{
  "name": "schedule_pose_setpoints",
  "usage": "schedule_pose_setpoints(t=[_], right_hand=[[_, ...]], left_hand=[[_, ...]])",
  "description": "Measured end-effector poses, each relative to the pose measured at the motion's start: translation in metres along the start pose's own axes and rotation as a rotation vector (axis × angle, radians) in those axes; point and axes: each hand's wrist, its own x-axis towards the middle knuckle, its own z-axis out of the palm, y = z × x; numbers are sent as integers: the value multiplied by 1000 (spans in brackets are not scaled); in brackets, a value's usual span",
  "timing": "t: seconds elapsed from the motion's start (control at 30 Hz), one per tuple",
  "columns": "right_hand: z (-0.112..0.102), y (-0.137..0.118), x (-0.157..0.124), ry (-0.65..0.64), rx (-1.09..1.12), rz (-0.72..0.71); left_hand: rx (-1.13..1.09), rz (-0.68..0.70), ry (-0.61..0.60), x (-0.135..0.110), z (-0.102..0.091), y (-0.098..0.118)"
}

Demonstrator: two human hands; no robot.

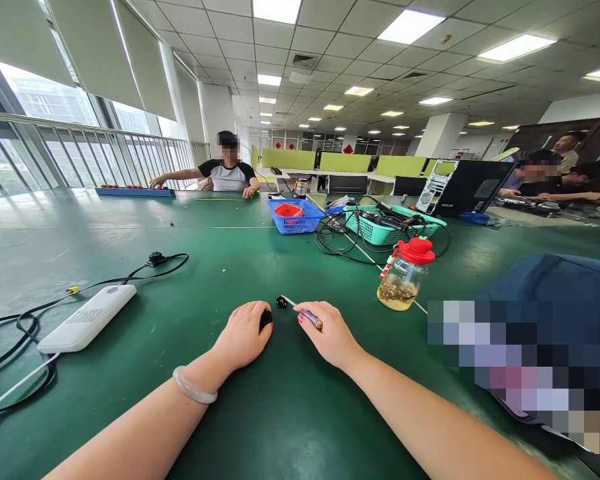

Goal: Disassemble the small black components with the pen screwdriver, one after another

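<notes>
My left hand (243, 335), with a pale bangle (194, 388) at the wrist, rests on the green table and is closed around a small black object (265, 319). Most of that object is hidden by the fingers, so its kind is unclear. To its right, my right hand (333, 332) grips a small screwdriver (311, 319) with a slim metal shaft. The shaft points left and away from me, its tip close to a small black part (281, 302) on the tabletop. Whether tip and part touch, I cannot tell.
A white power bank (87, 318) and black cables lie left. Beyond my right hand stands a red-lidded drink bottle (404, 277). Farther back are a blue basket (296, 223) and a green basket (375, 231) with cables. People sit opposite and at right; a person's dark-blue sleeve (555, 293) is near right.
</notes>
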Motion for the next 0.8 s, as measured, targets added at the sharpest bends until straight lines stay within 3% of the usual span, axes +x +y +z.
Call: schedule_pose_setpoints(t=[0.17, 0.33, 0.53, 0.8], right_hand=[[-3, -3, -1, -9, 47, 6], [-5, -8, -4, -16, 101, -108], [-8, -5, -5, 218, 165, -139], [-7, -2, -3, 288, 130, -182]], left_hand=[[68, -71, 52, 1, -3, 1], [23, -56, 59, 0, -1, -3], [34, 31, -30, -1, -2, -5], [63, 78, -24, 3, -1, -4]])
